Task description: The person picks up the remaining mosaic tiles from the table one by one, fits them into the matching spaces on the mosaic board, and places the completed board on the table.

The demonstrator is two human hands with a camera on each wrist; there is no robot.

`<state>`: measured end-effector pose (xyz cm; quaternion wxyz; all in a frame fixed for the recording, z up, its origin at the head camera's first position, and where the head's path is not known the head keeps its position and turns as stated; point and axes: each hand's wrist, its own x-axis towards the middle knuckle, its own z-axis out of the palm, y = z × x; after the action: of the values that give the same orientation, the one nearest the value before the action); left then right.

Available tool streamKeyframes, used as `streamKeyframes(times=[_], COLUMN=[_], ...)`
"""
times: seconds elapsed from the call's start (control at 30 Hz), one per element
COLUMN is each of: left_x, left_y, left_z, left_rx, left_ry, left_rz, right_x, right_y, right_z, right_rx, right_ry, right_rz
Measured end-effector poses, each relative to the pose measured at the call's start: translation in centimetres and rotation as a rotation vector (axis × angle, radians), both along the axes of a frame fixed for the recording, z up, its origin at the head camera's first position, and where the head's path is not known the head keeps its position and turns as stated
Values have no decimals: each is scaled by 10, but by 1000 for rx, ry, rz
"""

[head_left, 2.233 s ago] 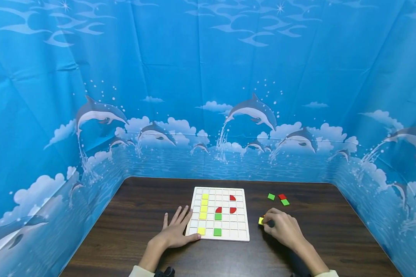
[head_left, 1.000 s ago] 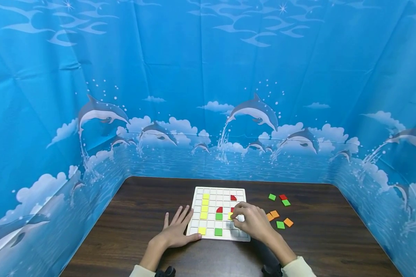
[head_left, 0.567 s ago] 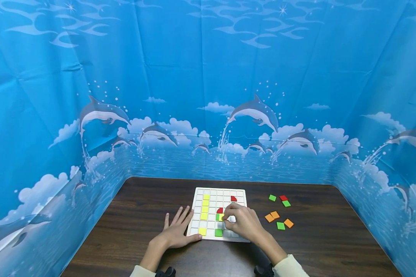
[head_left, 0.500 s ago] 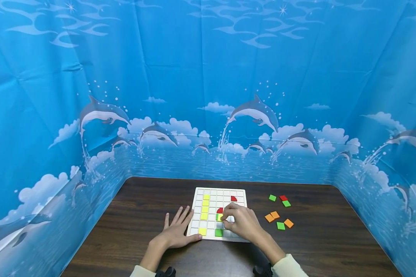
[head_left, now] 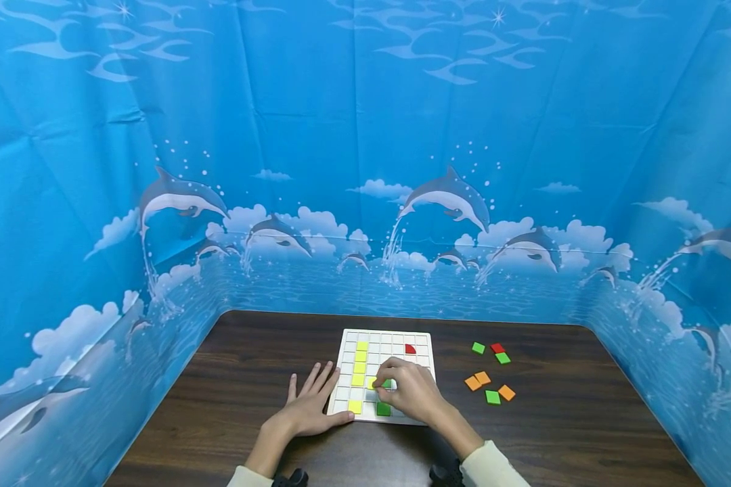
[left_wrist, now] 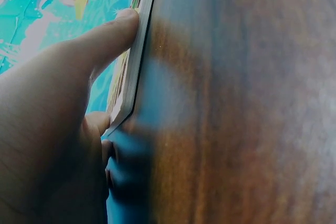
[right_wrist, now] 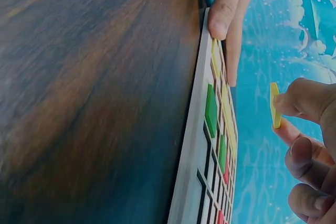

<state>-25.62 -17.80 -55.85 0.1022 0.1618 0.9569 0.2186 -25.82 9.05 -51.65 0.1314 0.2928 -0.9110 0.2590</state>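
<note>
Over the white grid board (head_left: 396, 339), right hand (head_left: 411, 392) pinches a yellow square tile (right_wrist: 275, 105) between thumb and finger. Probably light, stiff, a little slick; opposite edges look the best hold. Left hand (head_left: 307, 409) spread, thumb on board's near-left corner.

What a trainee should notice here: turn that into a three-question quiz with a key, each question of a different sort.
1. What does the right hand pinch between finger and thumb?

2. True or false: the left hand touches the board.

3. How many orange tiles lie on the table to the right of the board?
A) Two
B) Three
C) Five

Key:
1. A yellow tile, held above the board.
2. True.
3. B
</note>
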Motion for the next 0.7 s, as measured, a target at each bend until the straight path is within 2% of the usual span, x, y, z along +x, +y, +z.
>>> streamKeyframes(times=[0.07,0.27,0.43,0.6,0.7], left_x=[0,3,-3,2,4], left_y=[-1,1,-1,0,-1], left_z=[-2,7,-7,5,5], left_rx=[10,-3,-10,-5,31], left_ry=[9,-4,20,-2,10], left_rz=[-6,-3,13,-2,-15], right_x=[-2,-6,-10,-13,-14], right_y=[-4,-15,-24,-31,-35], right_z=[-1,-7,-12,-17,-20], right_rx=[-3,7,15,42,68], right_ry=[6,22,8,-3,6], right_rz=[9,17,21,14,19])
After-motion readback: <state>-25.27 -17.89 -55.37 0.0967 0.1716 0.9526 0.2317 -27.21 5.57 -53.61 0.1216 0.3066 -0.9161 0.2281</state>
